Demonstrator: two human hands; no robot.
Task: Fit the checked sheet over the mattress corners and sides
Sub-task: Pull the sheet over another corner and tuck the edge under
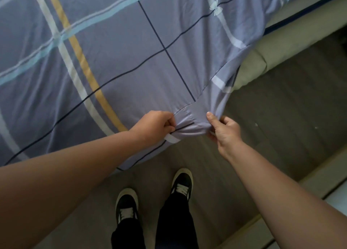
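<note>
Both forearms reach to the mattress (pixel 249 70) corner: left hand (pixel 154 125) and right hand (pixel 226 131) each pinch the checked sheet (pixel 131 61), bunched between them, equally near.

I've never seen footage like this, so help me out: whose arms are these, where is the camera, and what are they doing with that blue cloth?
There is no machine here. The single picture comes from a camera worn on a person's head, looking down, so you see their own arms and shoes. The left hand and right hand both pinch one bunched corner of the checked sheet, which is spread over a bed. On the right, the pale mattress is uncovered, so that side is not yet fitted.
</note>
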